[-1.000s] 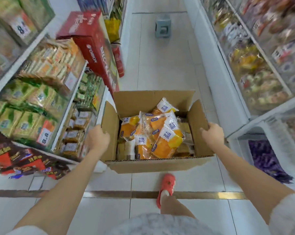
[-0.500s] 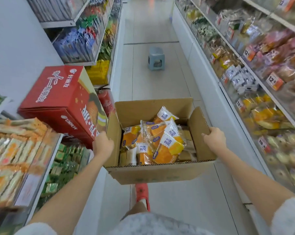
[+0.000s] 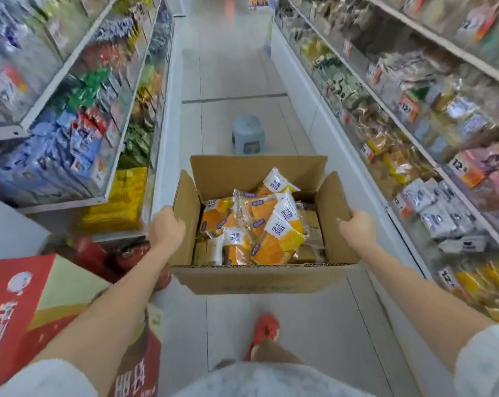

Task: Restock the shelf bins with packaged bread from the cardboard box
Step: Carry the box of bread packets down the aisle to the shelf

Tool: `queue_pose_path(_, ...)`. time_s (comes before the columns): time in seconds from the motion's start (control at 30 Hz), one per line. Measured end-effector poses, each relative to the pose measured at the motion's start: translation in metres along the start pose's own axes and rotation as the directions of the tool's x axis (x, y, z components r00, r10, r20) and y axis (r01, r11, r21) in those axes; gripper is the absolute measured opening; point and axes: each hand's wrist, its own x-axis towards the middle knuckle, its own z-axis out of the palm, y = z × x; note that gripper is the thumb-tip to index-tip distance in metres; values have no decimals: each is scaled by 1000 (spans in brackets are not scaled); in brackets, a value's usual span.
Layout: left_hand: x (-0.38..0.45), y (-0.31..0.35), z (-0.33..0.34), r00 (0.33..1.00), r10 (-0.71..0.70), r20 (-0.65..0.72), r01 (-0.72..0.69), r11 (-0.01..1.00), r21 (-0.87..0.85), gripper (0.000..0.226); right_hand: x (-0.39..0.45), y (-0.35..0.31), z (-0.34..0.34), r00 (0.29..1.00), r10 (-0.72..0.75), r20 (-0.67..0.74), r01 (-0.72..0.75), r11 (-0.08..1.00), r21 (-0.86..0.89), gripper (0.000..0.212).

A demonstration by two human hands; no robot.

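Note:
An open cardboard box (image 3: pixel 259 279) is held at waist height in a shop aisle. It holds several orange-and-white packs of bread (image 3: pixel 279 236) piled over plainer wrapped packs. My left hand (image 3: pixel 166 229) grips the box's left flap. My right hand (image 3: pixel 357 229) grips the right flap. Shelf bins (image 3: pixel 431 202) with clear fronts and price tags run along the right side, filled with wrapped baked goods.
A small grey-blue stool (image 3: pixel 247 135) stands on the floor just ahead of the box. A red carton (image 3: pixel 27 310) sits at lower left, beside shelves of snack packs (image 3: pixel 79 133). My foot in a red clog (image 3: pixel 266 330) is on the white tile floor.
I have carried the box forward down the aisle. The red carton has slid from upper left to lower left, the stool is closer, and the right bins now line my side.

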Motion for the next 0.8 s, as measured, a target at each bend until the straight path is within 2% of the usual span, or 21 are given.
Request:
queue_pose_path(0.13,121,57,14,1000,-20,-1,20,1000,-5,31,122,-72,12,1000,16,19,-16,1000,-9,32)
queue_pose_path(0.23,224,97,29,1000,0,29,0,1000,-30,25,214,-122,23,999,38,6,-38,999,10,40)
queue_pose_path(0.33,329,143,48,997,44,67,-45,999,12,18,299,-160,40,997,76,-18,-76,997,5,48)
queue_pose_path(0.47,464,211,69,986,103,127,-108,994,34,13,407,-212,61,987,150,-57,-149,989,21,47)
queue_pose_path(0.53,524,245,80,978,138,153,-146,988,42,9,456,-234,68,978,196,-79,-192,980,48,40)
queue_pose_path(0.63,611,300,99,966,189,179,-200,979,47,8,534,-262,76,961,237,-139,-235,971,35,10)
queue_pose_path(0.8,751,386,151,942,261,210,-268,963,5,22,656,-305,82,939,303,-165,-296,953,66,12)
